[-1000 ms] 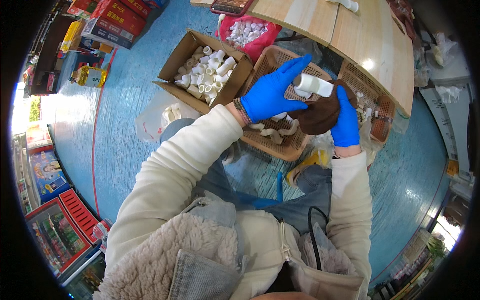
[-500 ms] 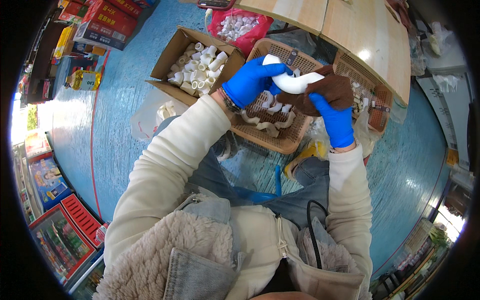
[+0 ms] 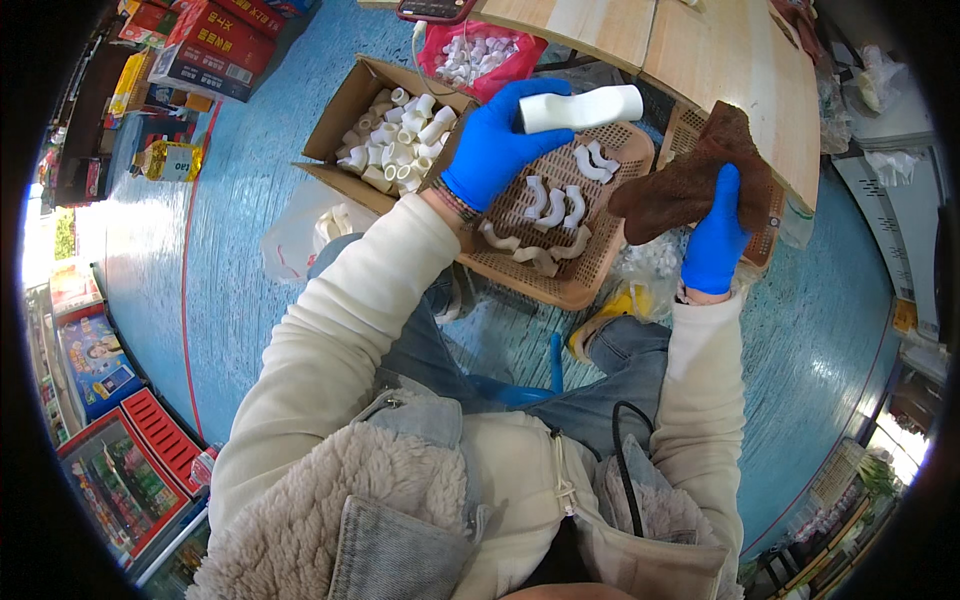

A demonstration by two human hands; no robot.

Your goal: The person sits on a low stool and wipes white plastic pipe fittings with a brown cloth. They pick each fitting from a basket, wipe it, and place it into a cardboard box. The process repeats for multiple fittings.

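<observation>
Both of my hands wear blue gloves. In my left hand (image 3: 505, 145) is a white curved plastic pipe fitting (image 3: 585, 108), gripped at its left end and raised above a tan plastic basket (image 3: 480, 262). A brown cloth (image 3: 690, 185) hangs from my right hand (image 3: 718, 240), its thumb lying over the fabric. Cloth and pipe fitting are apart. Several white bent pipe fittings (image 3: 555, 207) lie spread out inside the basket, with a few greyer ones (image 3: 540, 258) at its near side.
Left of the basket stands an open cardboard box (image 3: 330, 115) full of white pipe elbows (image 3: 400, 135). Behind is a pink bag (image 3: 430, 50) of small white fittings. A wooden table (image 3: 720, 60) stands at the far right, over a second basket (image 3: 682, 130). A plastic bag (image 3: 295, 225) lies left.
The pipe fitting has turned, and my left hand holds it farther from the cloth. My right hand has drawn the cloth off to the right, where it hangs spread out.
</observation>
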